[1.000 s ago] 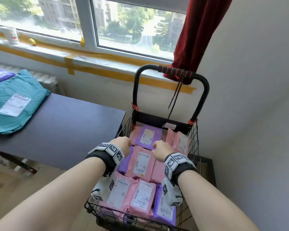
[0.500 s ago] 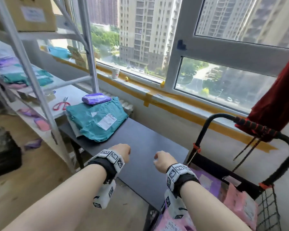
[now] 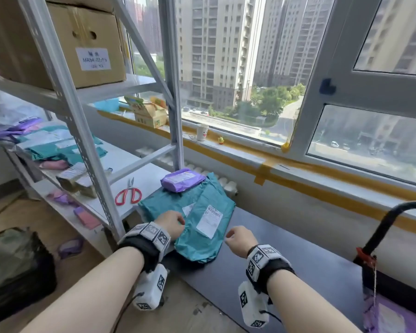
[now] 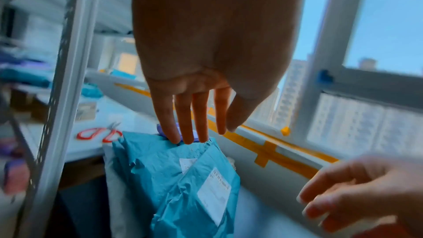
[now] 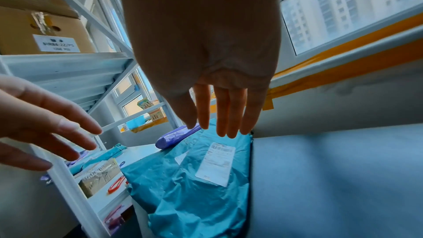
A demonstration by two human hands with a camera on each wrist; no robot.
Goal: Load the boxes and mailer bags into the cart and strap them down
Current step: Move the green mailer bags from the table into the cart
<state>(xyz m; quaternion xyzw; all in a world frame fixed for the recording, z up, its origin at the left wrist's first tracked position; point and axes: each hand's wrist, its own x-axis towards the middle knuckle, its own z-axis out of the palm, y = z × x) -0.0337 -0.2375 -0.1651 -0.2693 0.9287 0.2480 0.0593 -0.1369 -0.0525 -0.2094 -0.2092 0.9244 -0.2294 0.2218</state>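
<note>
shelf rack [image 3: 65, 97]: 9 o'clock of the desk, grey metal. Cardboard box [image 3: 65, 37] on the upper tier; teal, purple and pink mailers [image 3: 58, 145] on the lower tier.
scissors [image 3: 128, 195]: red handles, on the white shelf surface, 10 o'clock of the left hand.
left hand [image 3: 169, 224]: over the near-left edge of the teal stack; grip apart, fingers straight and spread in the wrist view, holding nothing. Contact with the bag: cannot tell.
teal mailer bags [image 3: 197, 217]: two, overlapped, on the left end of the dark desk [image 3: 298, 265], white labels up. Top bag lies between the two hands.
purple mailer bag [image 3: 181, 180]: on the far end of the teal stack, 12 o'clock of the left hand.
right hand [image 3: 240, 240]: just beside the top teal bag's right edge, 3 o'clock of it; grip apart, fingers extended, nothing in it.
cart [image 3: 394, 260]: 3 o'clock end of the desk, black handle and frame visible, a purple mailer [image 3: 392, 318] inside at the lower corner.
windowsill [image 3: 250, 152]: 12 o'clock, yellow tape along its edge, paper cup [image 3: 201, 132] on it.
</note>
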